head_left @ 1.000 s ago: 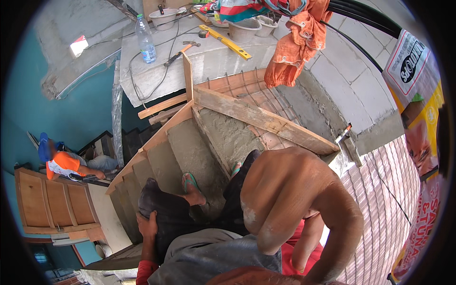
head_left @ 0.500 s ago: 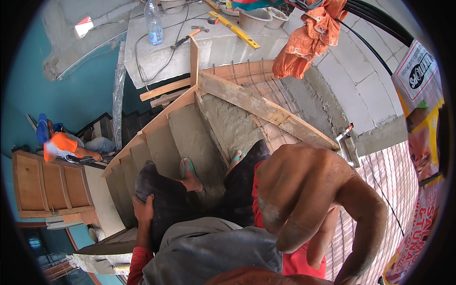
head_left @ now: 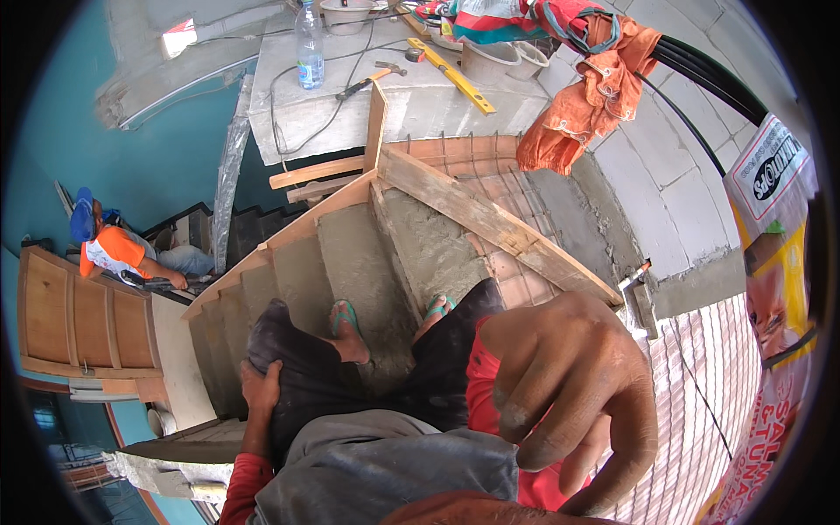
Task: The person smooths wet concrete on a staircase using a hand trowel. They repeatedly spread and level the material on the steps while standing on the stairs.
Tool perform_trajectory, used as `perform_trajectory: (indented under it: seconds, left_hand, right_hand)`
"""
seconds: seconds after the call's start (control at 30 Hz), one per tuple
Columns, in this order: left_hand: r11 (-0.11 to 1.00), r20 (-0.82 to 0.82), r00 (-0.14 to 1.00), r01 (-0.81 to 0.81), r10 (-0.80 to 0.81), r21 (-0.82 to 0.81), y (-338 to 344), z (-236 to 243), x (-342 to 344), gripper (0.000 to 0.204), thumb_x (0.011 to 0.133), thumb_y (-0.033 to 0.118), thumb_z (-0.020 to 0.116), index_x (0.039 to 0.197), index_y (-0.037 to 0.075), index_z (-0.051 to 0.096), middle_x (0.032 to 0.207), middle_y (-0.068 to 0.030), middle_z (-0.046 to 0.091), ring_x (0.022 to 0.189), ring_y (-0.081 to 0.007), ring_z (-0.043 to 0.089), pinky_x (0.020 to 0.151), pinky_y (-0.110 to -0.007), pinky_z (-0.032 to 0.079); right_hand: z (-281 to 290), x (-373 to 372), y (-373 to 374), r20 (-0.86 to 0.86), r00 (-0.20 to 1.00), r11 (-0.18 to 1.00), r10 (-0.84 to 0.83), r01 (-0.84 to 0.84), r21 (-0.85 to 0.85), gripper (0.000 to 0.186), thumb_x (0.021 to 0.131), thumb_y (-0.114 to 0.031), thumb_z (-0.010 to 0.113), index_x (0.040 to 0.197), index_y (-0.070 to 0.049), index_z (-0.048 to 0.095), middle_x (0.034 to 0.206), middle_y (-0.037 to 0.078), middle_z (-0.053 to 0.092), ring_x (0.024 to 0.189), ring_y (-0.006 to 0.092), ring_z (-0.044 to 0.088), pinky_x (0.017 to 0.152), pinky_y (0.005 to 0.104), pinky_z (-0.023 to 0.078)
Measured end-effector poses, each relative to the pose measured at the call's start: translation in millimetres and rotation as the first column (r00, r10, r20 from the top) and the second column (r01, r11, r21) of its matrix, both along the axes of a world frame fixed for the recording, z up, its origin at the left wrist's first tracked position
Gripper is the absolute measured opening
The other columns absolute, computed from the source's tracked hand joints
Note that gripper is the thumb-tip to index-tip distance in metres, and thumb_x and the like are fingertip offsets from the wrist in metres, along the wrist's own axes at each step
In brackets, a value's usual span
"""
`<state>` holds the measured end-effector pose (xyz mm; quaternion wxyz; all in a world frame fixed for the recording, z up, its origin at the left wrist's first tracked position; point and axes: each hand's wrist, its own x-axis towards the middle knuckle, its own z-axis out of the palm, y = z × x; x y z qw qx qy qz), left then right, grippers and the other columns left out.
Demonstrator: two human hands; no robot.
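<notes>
My left hand [head_left: 261,389] rests against the side of my dark-trousered left leg [head_left: 302,385], thumb along the cloth; its other fingers are partly hidden. Close to the camera, my right hand [head_left: 582,376] hangs in the air over my right side. Its fingers are loosely bent, the index finger apart from the others, with nothing visible in them. My feet in green flip-flops [head_left: 346,317] are on grey, wet-looking concrete steps [head_left: 357,254]. A wooden board [head_left: 499,219] slants across the stair ahead, above bent steel bars.
A ledge [head_left: 411,109] at the back bears a bottle [head_left: 309,48], a hammer [head_left: 372,80], a yellow level [head_left: 451,74] and buckets [head_left: 490,63]. Orange cloth [head_left: 582,109] hangs right of it. Printed sacks [head_left: 774,236] hang far right. A co-worker [head_left: 114,249] sits lower left.
The whole view has shifted slightly, so the ledge and board sit further right and lower. My right hand has drawn in a little and looks smaller. My left hand stays on the leg.
</notes>
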<state>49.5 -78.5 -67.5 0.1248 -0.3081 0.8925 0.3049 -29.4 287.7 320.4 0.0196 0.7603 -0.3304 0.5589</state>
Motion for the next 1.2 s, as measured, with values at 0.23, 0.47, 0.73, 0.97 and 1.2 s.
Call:
perform_trajectory:
  seconds: [0.23,0.47,0.73,0.97,1.2]
  left_hand:
    - [0.996,-0.047,0.997,-0.058,0.055,-0.064,-10.0,-13.6,13.1,0.1,0.083,0.053,0.077,0.15,-0.013,0.041,0.151,-0.0342,0.05,0.141,-0.0465,0.051,0.117,-0.049,0.041]
    - [0.999,-0.027,0.999,-0.033,0.032,-0.028,-4.6,-0.9,7.1,0.102,0.083,0.054,0.077,0.151,-0.013,0.04,0.153,-0.0344,0.048,0.143,-0.0459,0.049,0.119,-0.048,0.04]
    - [0.997,-0.042,0.998,-0.055,0.052,-0.061,-9.5,-12.8,12.7,0.105,0.083,0.055,0.076,0.151,-0.015,0.039,0.152,-0.0351,0.049,0.142,-0.0466,0.05,0.118,-0.048,0.04]
    - [1.0,0.016,1.0,-0.02,0.019,0.02,-2.6,8.6,3.6,0.105,0.082,0.055,0.077,0.152,-0.013,0.039,0.151,-0.0335,0.05,0.14,-0.0478,0.052,0.117,-0.049,0.042]
    - [0.996,0.0,0.999,-0.051,0.051,-0.069,-8.3,-4.8,16.0,0.103,0.083,0.058,0.075,0.151,-0.012,0.041,0.153,-0.0327,0.049,0.141,-0.0459,0.052,0.118,-0.048,0.042]
  right_hand:
    - [-15.0,9.2,-15.9,0.17,0.985,0.965,-0.009,0.053,-0.256,0.026,0.094,-0.004,0.078,0.117,-0.013,0.071,0.064,0.014,0.066,0.042,0.0128,0.056,0.035,0.0203,0.035]
    - [-5.9,16.3,-8.6,0.052,0.997,0.991,-0.051,0.057,-0.119,0.035,0.089,-0.001,0.08,0.12,-0.013,0.067,0.068,0.017,0.069,0.044,0.0161,0.06,0.037,0.0214,0.039]
    - [-20.4,21.2,2.1,0.089,0.987,0.975,-0.136,0.149,-0.164,0.057,0.1,0.007,0.039,0.145,-0.027,0.048,0.077,0.017,0.068,0.055,0.0233,0.063,0.045,0.0293,0.049]
    - [-3.3,19.1,-5.9,0.052,0.996,0.991,-0.075,0.08,-0.107,0.024,0.103,-0.01,0.065,0.122,-0.024,0.065,0.073,0.009,0.065,0.049,0.0114,0.055,0.043,0.0216,0.04]
    - [-5.3,21.4,-24.3,0.113,0.994,0.933,-0.004,0.044,-0.357,0.051,0.096,0.003,0.067,0.133,-0.031,0.069,0.066,0.006,0.064,0.044,0.0071,0.054,0.038,0.0146,0.036]
